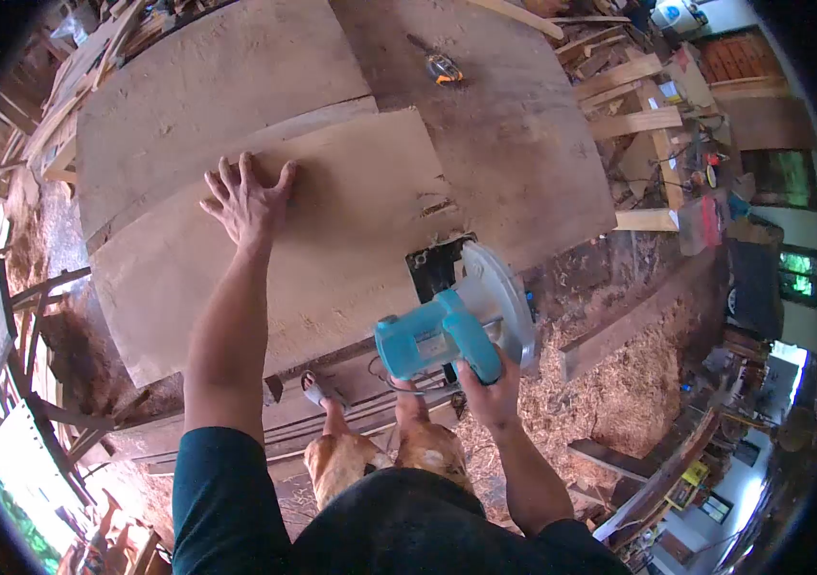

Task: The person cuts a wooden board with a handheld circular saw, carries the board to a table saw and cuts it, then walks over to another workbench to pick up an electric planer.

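My left hand lies with fingers spread on a thin wooden board, pressing on its upper left part. My right hand is wrapped round the handle of a teal circular saw. The saw's round silver guard faces right, and its black base plate rests at the board's right edge. The blade itself is hidden. Small rough notches show in the board's edge just above the base plate. Another large sheet lies beyond the board.
A tape measure lies on the brown sheet at the top. Scrap wood is piled at the right. Sawdust and shavings cover the floor at the lower right, near a long plank. My feet stand below the board's near edge.
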Available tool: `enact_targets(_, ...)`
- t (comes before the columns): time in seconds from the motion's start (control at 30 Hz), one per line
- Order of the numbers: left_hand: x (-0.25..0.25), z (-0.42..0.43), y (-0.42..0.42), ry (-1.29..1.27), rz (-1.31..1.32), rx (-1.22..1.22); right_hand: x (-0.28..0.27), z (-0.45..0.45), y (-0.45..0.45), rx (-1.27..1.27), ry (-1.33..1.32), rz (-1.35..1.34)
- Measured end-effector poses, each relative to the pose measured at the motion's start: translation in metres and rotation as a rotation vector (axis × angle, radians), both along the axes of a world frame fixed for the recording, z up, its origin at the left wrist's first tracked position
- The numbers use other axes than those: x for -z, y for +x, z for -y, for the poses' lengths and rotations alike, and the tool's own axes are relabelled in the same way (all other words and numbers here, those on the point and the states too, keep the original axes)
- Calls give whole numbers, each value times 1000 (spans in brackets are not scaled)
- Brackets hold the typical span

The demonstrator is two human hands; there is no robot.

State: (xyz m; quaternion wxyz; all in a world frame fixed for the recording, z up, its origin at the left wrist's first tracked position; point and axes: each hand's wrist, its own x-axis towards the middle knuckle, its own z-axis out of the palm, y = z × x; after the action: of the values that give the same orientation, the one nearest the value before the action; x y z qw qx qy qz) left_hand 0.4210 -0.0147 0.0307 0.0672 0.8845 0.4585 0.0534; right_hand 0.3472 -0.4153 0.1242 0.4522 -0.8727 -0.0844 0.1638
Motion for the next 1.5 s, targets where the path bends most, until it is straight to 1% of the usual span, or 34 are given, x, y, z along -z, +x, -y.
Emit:
enact_targets(0.07,-1,-2,1,-10,-17,1,-9,-8,3,43,52,-80)
enact_targets(0.17,-1,-6,3,-25,-22,19,-14,-13,5,77,50,-125)
enact_targets(0.3,-9,-17,9,-103,-37,50,-3,-11,3,55,91,-51)
enact_targets(0.37,-2,-19,10,-72,-33,56,-5,-14,6,30,73,-25)
enact_targets(0.47,1,-20,9,-44,-17,65,-11,-23,9,38,28,-69)
enact_targets(0.57,2,-20,10,-18,-12,72,0,-22,7,65,67,-42)
enact_targets(0.63,-1,-19,11,-16,-17,76,4,-24,4,107,99,-80)
enact_targets(0.77,-3,-19,11,-36,-5,75,3,-31,7,124,162,-89)
enact_targets(0.87,-5,-20,11,-58,-5,87,8,-30,10,102,153,-95)
enact_targets(0.97,-8,-20,11,-78,-1,93,15,-24,15,-28,51,21)
enact_targets(1.07,1,-24,11,-51,34,107,14,-34,17,73,115,-74)
enact_targets(1.17,7,-26,10,-26,53,114,16,-39,20,83,140,-31)
enact_targets(1.27,13,-29,9,-6,67,120,19,-39,23,44,82,-1)
enact_targets(1.3,10,-28,10,0,73,123,18,-42,25,60,104,-20)
enact_targets(1.4,0,-27,12,-57,-15,103,11,-50,28,105,140,-80)
enact_targets(1.47,6,-29,10,-56,14,116,11,-51,29,120,127,-120)
enact_targets(1.5,6,-29,10,-56,28,123,12,-51,30,110,134,-92)
